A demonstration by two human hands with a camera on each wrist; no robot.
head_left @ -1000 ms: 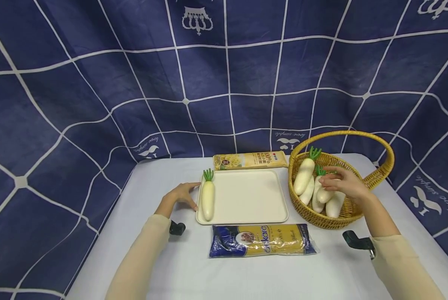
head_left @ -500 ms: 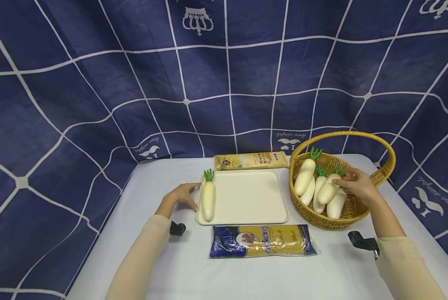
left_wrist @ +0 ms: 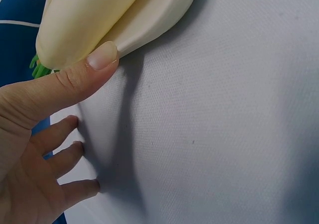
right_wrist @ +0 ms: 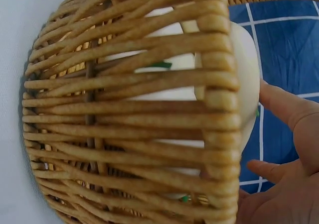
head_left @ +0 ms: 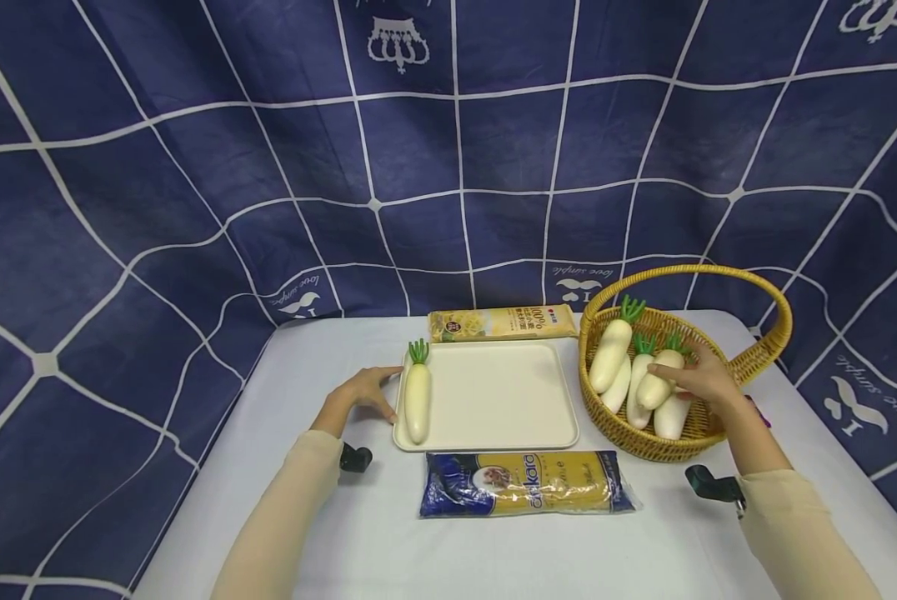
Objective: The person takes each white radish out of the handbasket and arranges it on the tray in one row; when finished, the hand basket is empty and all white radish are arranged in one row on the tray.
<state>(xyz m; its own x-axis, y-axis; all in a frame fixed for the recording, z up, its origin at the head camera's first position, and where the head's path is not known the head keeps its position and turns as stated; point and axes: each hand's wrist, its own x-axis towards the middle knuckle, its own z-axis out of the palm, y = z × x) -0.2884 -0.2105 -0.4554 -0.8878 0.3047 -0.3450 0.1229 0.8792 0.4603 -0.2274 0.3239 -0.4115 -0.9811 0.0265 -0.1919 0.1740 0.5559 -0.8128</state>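
Note:
On the left, my left hand point(head_left: 366, 390) rests beside the cream tray point(head_left: 497, 400), its thumb touching the rim in the left wrist view and its other fingers spread. One white radish point(head_left: 417, 404) with green leaves lies along the tray's left side. To the right, my right hand point(head_left: 699, 375) reaches over the wicker basket point(head_left: 662, 447), which contains several white radishes. Its thumb lies against the top radish point(head_left: 654, 390). In the right wrist view, a digit touches that radish point(right_wrist: 246, 59), while the other visible fingers extend loosely. The basket wall hides part of this contact.
A blue-and-yellow pasta packet point(head_left: 527, 483) lies in front of the tray, and a yellow noodle packet point(head_left: 503, 322) behind it. The basket's tall handle point(head_left: 689, 268) arches over its far side. A blue checked cloth point(head_left: 448, 167) hangs behind the table.
My right hand first drew back rightward from the top radish, then came left again, its thumb now on that radish. The left hand, tray and packets have stayed still.

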